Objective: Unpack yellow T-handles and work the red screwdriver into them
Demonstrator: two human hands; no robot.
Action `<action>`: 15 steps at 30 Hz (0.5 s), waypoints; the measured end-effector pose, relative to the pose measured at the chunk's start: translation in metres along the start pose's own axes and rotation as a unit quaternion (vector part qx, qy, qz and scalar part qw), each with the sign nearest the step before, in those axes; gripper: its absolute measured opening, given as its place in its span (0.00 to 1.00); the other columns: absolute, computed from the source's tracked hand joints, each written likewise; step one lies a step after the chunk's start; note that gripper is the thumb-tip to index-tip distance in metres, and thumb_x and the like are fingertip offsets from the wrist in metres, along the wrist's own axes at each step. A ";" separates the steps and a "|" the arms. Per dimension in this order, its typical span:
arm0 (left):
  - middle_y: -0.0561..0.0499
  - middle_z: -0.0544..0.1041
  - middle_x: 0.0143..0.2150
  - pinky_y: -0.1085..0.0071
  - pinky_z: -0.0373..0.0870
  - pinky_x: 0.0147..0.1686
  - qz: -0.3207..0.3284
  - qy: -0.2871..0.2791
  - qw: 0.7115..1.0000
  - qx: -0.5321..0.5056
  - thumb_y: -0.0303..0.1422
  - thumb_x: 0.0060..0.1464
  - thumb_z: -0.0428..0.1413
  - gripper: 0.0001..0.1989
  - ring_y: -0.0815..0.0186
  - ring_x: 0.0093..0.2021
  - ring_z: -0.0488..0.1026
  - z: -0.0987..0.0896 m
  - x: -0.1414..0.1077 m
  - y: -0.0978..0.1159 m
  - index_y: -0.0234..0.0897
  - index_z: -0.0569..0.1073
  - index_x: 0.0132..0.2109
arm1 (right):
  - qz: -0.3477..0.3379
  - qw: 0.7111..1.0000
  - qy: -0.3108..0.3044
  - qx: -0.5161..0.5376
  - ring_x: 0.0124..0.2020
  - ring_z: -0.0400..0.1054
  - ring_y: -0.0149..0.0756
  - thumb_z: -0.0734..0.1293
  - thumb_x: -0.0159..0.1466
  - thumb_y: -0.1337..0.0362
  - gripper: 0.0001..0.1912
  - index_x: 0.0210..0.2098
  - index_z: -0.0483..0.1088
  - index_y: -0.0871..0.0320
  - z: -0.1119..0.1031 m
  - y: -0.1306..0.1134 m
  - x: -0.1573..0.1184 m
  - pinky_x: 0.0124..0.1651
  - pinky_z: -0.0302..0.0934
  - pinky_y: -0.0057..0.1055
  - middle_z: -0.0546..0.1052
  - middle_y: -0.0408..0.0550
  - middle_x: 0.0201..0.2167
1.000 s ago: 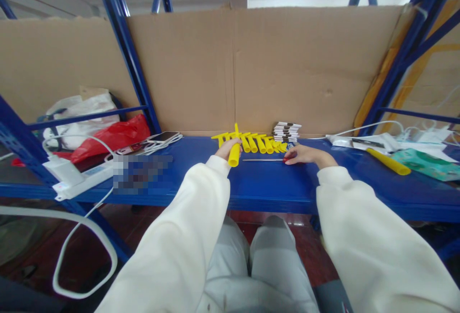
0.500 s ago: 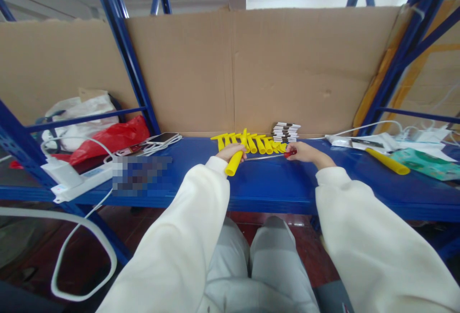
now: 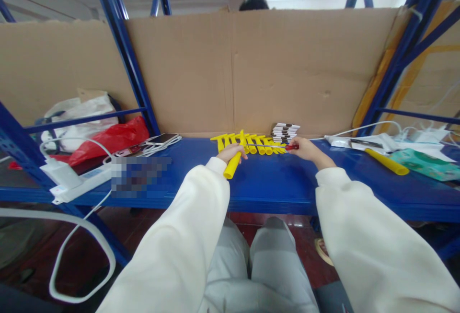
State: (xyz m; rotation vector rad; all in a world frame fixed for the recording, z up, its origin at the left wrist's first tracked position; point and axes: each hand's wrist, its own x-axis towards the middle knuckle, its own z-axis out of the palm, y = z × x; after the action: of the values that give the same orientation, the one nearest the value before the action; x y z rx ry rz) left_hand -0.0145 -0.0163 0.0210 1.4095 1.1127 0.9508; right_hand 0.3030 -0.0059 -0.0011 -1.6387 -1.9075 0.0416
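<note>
My left hand [image 3: 232,153] is closed around a yellow plastic tube-shaped handle [image 3: 233,166], its wide open end pointing toward me and its narrow end away. In my right hand [image 3: 306,150] is a screwdriver with a red handle [image 3: 293,147]. Its thin metal shaft [image 3: 268,145] reaches leftward to the yellow handle by my left fingers; whether the tip touches it is too small to tell. Behind my hands, several more yellow handles [image 3: 266,150] lie in a row. A stack of small white and black packets [image 3: 285,132] sits at the row's right end.
A blue shelf [image 3: 273,183] carries everything, backed by a cardboard panel [image 3: 287,68]. To the right lie another yellow handle [image 3: 388,162] and a green packet [image 3: 426,163]. At left are a power strip [image 3: 84,181], a phone [image 3: 163,138] and a red bag [image 3: 111,140].
My right hand has moved up and slightly away, raising the screwdriver so its shaft lies level in front of the row. A person's head top now shows above the cardboard.
</note>
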 end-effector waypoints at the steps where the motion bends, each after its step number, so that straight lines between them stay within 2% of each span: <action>1: 0.51 0.73 0.19 0.76 0.58 0.14 0.003 0.007 1.000 0.009 0.20 0.44 0.56 0.07 0.71 0.13 0.63 0.000 0.000 0.000 0.36 0.70 0.24 | -0.001 1.000 0.004 -0.003 0.36 0.73 0.41 0.74 0.54 0.60 0.10 0.35 0.73 0.54 0.000 0.000 0.000 0.42 0.67 0.34 0.80 0.47 0.32; 6: 0.56 0.69 0.19 0.77 0.62 0.14 0.029 0.052 0.997 0.041 0.20 0.46 0.60 0.08 0.69 0.15 0.68 0.004 0.002 -0.006 0.37 0.71 0.27 | -0.001 1.000 0.008 -0.014 0.35 0.73 0.41 0.71 0.55 0.63 0.07 0.34 0.72 0.53 0.000 -0.006 -0.002 0.43 0.66 0.35 0.80 0.47 0.33; 9: 0.56 0.73 0.24 0.77 0.65 0.16 0.049 0.058 0.996 0.046 0.20 0.46 0.61 0.09 0.70 0.16 0.70 0.006 0.003 -0.008 0.37 0.73 0.34 | 0.000 1.000 0.010 -0.015 0.35 0.73 0.41 0.71 0.55 0.63 0.07 0.35 0.72 0.53 0.000 -0.008 -0.003 0.42 0.66 0.35 0.80 0.47 0.33; 13: 0.52 0.79 0.37 0.74 0.71 0.21 0.075 0.049 0.996 0.017 0.17 0.42 0.64 0.20 0.72 0.17 0.71 0.007 0.005 -0.010 0.35 0.72 0.43 | -0.014 1.000 0.023 -0.006 0.36 0.73 0.41 0.70 0.56 0.63 0.07 0.36 0.72 0.53 0.000 -0.011 -0.003 0.43 0.67 0.35 0.81 0.47 0.34; 15: 0.51 0.79 0.39 0.74 0.71 0.22 0.075 0.054 0.996 0.011 0.16 0.41 0.65 0.25 0.74 0.17 0.70 0.006 0.005 -0.011 0.36 0.70 0.46 | -0.016 1.000 0.026 0.000 0.37 0.73 0.41 0.70 0.56 0.63 0.07 0.36 0.72 0.53 0.000 -0.012 -0.004 0.44 0.67 0.36 0.81 0.47 0.35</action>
State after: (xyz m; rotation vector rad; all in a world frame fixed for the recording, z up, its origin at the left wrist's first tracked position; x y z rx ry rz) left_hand -0.0083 -0.0126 0.0095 1.4894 1.1116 1.1366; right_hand 0.2925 -0.0120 0.0022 -1.5949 -1.8928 -0.0149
